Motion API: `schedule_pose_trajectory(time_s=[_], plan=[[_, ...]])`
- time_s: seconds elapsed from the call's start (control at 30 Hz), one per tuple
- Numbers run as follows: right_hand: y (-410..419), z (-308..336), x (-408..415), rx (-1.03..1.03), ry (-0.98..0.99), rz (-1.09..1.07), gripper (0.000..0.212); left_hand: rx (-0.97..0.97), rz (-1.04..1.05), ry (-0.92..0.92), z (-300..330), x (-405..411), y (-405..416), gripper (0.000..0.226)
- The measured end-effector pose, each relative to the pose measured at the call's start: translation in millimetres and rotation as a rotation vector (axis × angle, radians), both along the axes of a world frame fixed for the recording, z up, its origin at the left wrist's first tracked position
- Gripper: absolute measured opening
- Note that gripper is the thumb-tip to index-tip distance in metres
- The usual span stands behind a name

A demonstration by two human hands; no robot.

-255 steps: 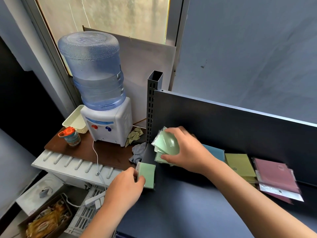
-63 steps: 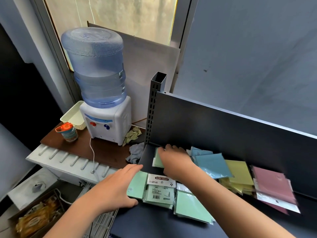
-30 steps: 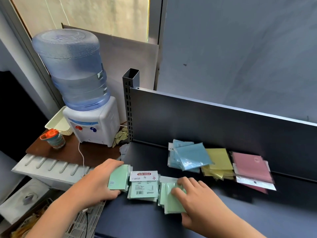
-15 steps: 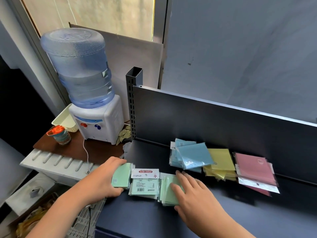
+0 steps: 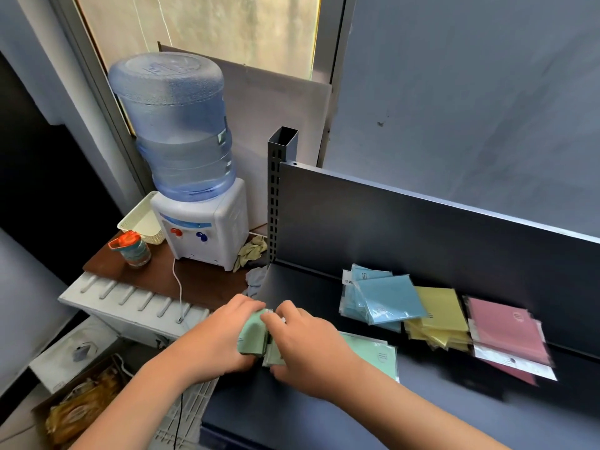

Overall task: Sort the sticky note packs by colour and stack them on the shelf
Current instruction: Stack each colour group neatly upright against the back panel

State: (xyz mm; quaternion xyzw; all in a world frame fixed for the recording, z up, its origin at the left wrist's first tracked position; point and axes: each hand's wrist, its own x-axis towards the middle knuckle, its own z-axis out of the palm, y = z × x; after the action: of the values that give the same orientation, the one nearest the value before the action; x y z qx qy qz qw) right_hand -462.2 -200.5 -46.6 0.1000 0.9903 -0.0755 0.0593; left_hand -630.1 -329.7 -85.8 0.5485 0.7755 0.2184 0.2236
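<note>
Both my hands closed on green packs (image 5: 255, 336) at shelf (image 5: 357, 414) front-left corner: left hand (image 5: 220, 342) grips outer side, right hand (image 5: 308, 345) covers top, pressing inward. One green pack (image 5: 376, 355) lies flat just right. Blue stack (image 5: 383, 300), yellow stack (image 5: 438, 316), pink stack (image 5: 506, 336) line back panel, edges overlapping. Front strip of shelf bare.

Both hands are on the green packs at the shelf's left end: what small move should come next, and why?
Probably press the green packs together into one squared stack. The left hand and right hand bracket them from either side, yet one green pack lies loose to the right, while the blue stack, yellow stack and pink stack are already grouped.
</note>
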Motion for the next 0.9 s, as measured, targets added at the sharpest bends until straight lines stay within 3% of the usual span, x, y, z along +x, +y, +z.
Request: schedule_pose_trajectory(time_s=[0.17, 0.4, 0.63, 0.73, 0.9], plan=[[11, 1, -4, -0.092, -0.036, -0.02, 0.065, -0.006, -0.025, 0.047, 0, 1, 1, 0.097], [23, 27, 14, -0.275, 0.107, -0.064, 0.087, 0.009, -0.027, 0.076, 4, 0, -1, 0.09], [18, 28, 42, -0.456, 0.228, -0.159, 0.103, 0.055, 0.057, -0.072, 3, -2, -11, 0.082], [21, 12, 47, -0.384, 0.136, -0.148, 0.1, 0.075, 0.101, -0.162, 2, -2, -15, 0.081], [22, -11, 52, -0.057, 0.089, -0.038, 0.085, 0.167, 0.204, -0.241, 18, 0, -19, 0.078]])
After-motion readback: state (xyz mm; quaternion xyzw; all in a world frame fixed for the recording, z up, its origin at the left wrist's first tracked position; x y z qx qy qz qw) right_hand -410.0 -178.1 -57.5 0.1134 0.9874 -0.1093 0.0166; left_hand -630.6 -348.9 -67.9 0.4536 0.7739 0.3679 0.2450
